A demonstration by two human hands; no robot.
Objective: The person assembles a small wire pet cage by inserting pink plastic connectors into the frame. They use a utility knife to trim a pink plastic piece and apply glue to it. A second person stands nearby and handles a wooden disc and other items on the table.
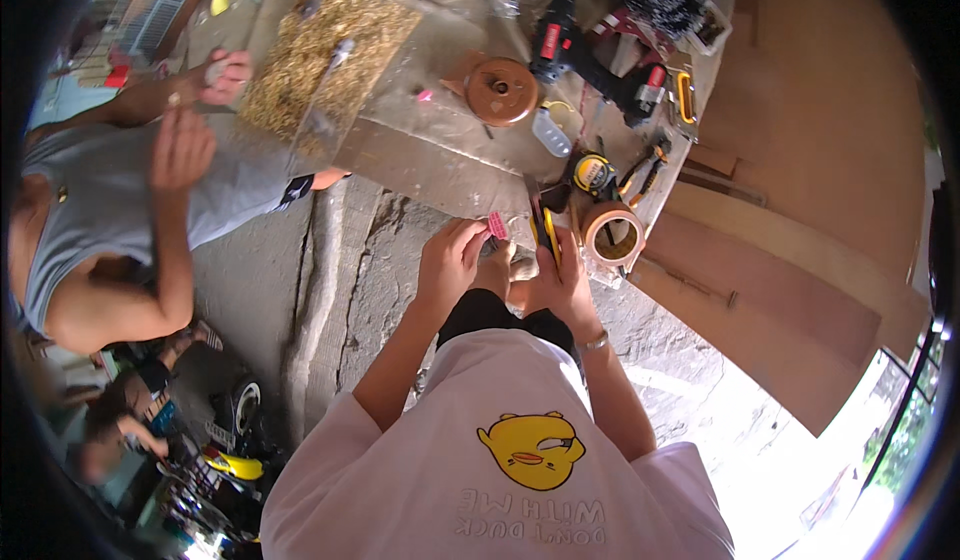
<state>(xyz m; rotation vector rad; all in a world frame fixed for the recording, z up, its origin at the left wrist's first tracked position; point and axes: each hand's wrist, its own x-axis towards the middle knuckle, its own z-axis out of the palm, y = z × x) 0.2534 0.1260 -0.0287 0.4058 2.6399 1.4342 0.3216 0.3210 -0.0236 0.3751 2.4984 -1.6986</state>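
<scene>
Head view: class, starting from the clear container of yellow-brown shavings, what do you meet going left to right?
Clear container, left hand, small pink piece in its fingertips, right hand gripping a yellow-and-black tool, tan round-rimmed object, large brown board.

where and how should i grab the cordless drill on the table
Grip the cordless drill by its dark handle, between the red-and-black body and the battery. Coming from above on the near side seems best: the drill lies on its side, and that narrow stretch looks easiest to wrap.
</scene>
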